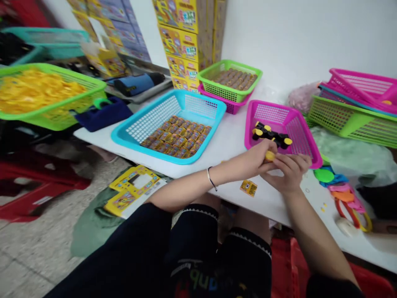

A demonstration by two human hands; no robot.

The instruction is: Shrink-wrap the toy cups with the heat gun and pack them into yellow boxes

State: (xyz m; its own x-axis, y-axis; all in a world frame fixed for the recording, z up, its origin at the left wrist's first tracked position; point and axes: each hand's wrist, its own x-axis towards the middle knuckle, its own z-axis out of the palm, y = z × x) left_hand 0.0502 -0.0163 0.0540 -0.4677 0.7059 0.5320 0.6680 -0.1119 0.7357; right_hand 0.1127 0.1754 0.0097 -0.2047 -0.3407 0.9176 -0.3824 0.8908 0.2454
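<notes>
Head view, left to right: a blue basket point(145, 120) of small orange packets point(180, 136) sits well off the left hand's outer side. A loose yellow packet point(248, 187) lies just below the left hand point(256, 160), which is pinched on a little yellow piece point(270, 156). The right hand point(288, 173) curls against the same piece, can't tell if it's gripping. A pink basket point(273, 112) of black-and-yellow parts point(273, 134) sits just beyond both hands.

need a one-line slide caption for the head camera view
Left hand pinches a small yellow round piece beside the right hand, in front of a pink plastic mesh basket holding black-and-yellow parts.
</notes>
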